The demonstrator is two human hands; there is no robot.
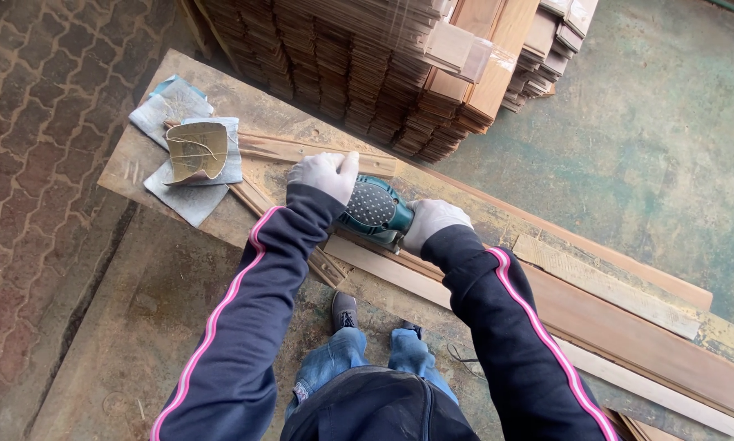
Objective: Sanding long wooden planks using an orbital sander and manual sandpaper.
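A teal power sander point(377, 210) rests on a long wooden board point(628, 331) on the workbench point(130, 167). My left hand point(326, 174), in a pale glove, grips the sander's front end. My gloved right hand point(432, 222) holds its rear. Both arms wear dark sleeves with pink stripes. The sander's underside and the board beneath it are hidden.
Sheets of sandpaper point(194, 151) lie on the bench's left end. A big stack of wooden strips point(359, 65) stands behind the bench. More planks point(604, 282) lie along the bench to the right. My shoes point(344, 310) stand on concrete floor; brick paving is at left.
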